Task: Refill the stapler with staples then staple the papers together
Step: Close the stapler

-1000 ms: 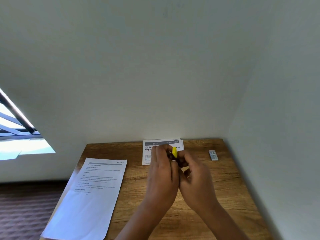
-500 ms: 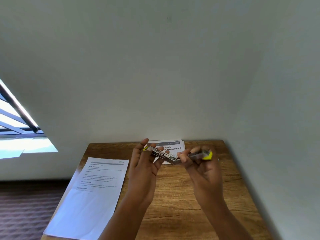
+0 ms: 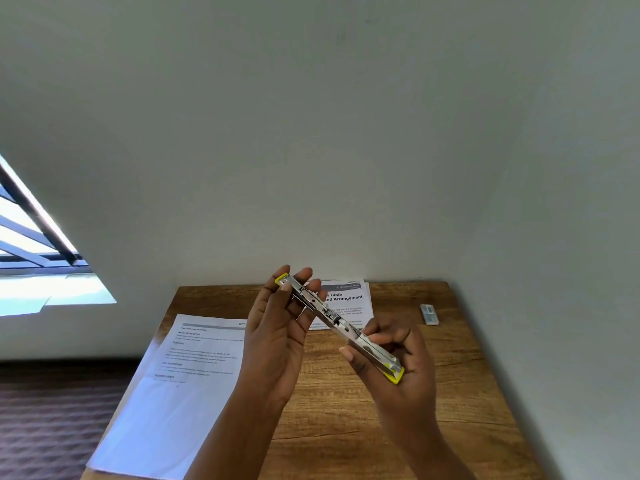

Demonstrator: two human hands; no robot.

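A metal stapler point(image 3: 337, 323) with yellow ends is swung fully open into one long strip, held in the air above the wooden table point(image 3: 450, 393). My left hand point(image 3: 280, 327) supports its far yellow end with nearly straight fingers and the thumb on the edge. My right hand point(image 3: 394, 355) grips the near yellow end, fingers curled round it. A small strip of staples point(image 3: 429, 314) lies on the table at the back right. One printed sheet point(image 3: 173, 386) lies at the left edge. A second printed paper point(image 3: 349, 299) lies at the back, partly hidden by the stapler.
The table stands in a corner, with a grey wall behind and another wall close on the right. A window shows at the far left, and dark carpet lies below the table's left edge, which the large sheet overhangs.
The stapler went from closed between both hands to spread open in a long line. My hands have moved apart and risen, and the stapler now tilts down toward my right hand.
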